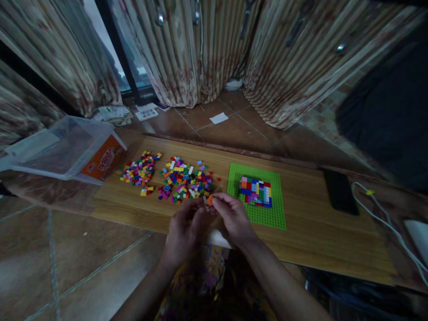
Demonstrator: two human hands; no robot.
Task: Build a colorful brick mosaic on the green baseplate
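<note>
Near the front edge of the wooden board, my two hands meet in front of me. My right hand (236,219) pinches a small orange toy brick (210,200) between thumb and fingers. My left hand (186,224) is closed, its fingertips at a small pale brick (206,205) that lies right against the orange one. Whether the two bricks are joined I cannot tell. Just beyond my hands is a loose pile of colourful bricks (187,177). To the right, a block of many-coloured bricks (256,192) sits on a green studded baseplate (280,216).
Another brick pile (137,170) lies farther left on the wooden board (310,223). A clear plastic bin (67,171) with an orange label stands at the left end. A black phone (340,191) and a white cable (384,214) are at the right. Striped curtains (214,49) hang behind.
</note>
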